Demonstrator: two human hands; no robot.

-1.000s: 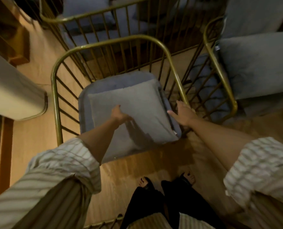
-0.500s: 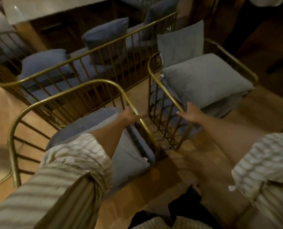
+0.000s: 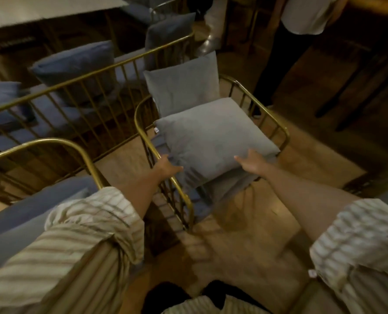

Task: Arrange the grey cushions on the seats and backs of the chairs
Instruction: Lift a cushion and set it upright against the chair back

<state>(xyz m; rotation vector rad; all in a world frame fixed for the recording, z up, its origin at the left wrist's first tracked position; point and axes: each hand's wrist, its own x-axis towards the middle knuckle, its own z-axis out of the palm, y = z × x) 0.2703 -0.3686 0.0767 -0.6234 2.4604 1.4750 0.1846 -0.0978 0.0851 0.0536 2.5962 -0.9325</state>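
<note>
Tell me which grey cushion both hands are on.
The flat cushion lying on the seat of the gold chair ahead. The left hand and right hand are at its near edge. The cushion behind it stands upright, untouched.

Nothing legible is showing; the small white tag [image 3: 156, 130] on the flat grey cushion [image 3: 213, 137] is reading blank.

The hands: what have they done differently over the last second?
Both left the square grey cushion on the left brass-wire chair and swung right. The left hand and right hand now take hold of the near edge of the flat grey cushion on the right brass-wire chair. The upright grey back cushion has stayed put.
</note>
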